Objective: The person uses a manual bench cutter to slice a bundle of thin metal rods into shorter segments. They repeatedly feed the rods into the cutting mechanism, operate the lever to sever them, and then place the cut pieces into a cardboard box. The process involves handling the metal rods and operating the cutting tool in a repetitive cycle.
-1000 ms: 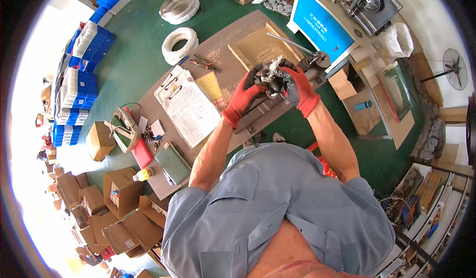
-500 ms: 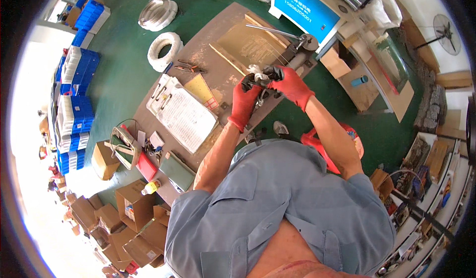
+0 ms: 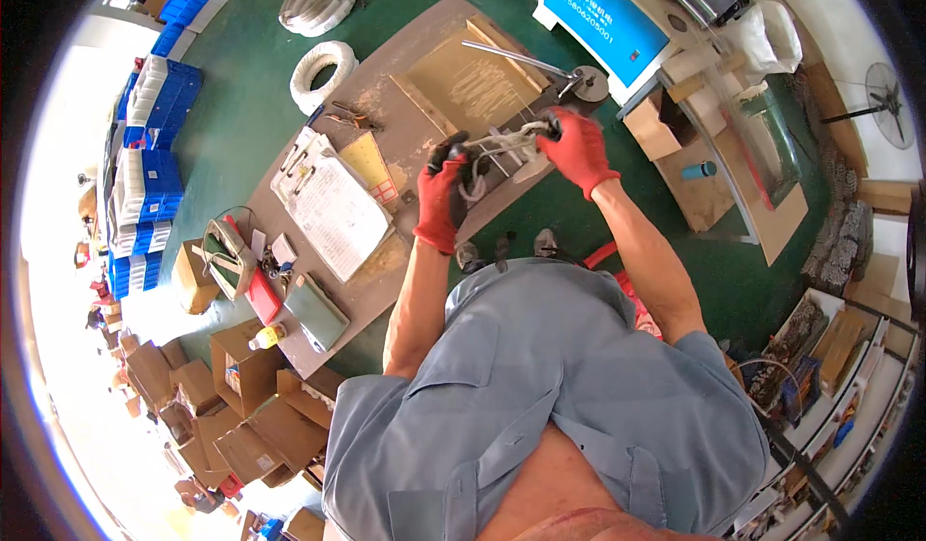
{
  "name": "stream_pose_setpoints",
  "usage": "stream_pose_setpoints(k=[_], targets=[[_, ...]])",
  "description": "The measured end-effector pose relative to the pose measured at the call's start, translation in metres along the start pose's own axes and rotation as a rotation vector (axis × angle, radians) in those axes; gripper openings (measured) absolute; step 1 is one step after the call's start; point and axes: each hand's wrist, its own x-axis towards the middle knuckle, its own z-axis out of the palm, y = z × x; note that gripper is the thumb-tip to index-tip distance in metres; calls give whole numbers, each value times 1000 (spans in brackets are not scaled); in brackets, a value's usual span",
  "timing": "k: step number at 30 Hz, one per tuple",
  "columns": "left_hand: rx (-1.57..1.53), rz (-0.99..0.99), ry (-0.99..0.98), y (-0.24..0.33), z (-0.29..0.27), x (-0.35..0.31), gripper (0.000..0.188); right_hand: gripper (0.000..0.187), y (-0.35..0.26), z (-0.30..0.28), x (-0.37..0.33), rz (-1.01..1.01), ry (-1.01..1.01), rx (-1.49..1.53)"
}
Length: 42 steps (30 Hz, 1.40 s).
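Note:
A pale, rope-like cord [image 3: 509,140] stretches between my two gloved hands above the near right edge of the brown table [image 3: 386,71]. My left hand [image 3: 442,198], in a red glove with black fingers, is closed round the cord's left part, and a loop hangs beside its fingers. My right hand [image 3: 581,155], in a matching glove, pinches the other end. Beyond the hands, a metal rod [image 3: 511,57] runs to a round metal disc [image 3: 590,84] at the table's far right. Motion blur hides the cord's finer detail.
Clipboards with papers [image 3: 333,208], pliers [image 3: 353,117] and a wooden board [image 3: 468,86] lie on the table. A dark green case [image 3: 318,311] sits at its near left end. A blue-fronted machine [image 3: 603,25] stands far right. Cardboard boxes [image 3: 246,372] crowd the lower left.
My hands have drawn apart, the left moving left and the right moving right. The pale bundle between them is now stretched into a length of cord.

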Motion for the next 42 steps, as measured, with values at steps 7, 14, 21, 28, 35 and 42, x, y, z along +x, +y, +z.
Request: stream_pose_setpoints(k=[7,14,21,28,35,42], targets=[[-561,95,155,-20,-8,5,26,25,75,-19,30,406,90,836],[-578,123,251,-20,-6,3,30,20,80,-26,52,473,8,1077],[-250,-148,328,-15,-7,22,45,19,43,-32,73,567,-255,1259],[1534,300,223,28,36,34,89,22,-34,-53,103,603,-324,1343],[895,184,-81,31,52,75,58,26,-66,-46,131,493,-336,1401],[110,-44,-141,42,66,78,47,44,-17,-25,160,-249,125,-1]])
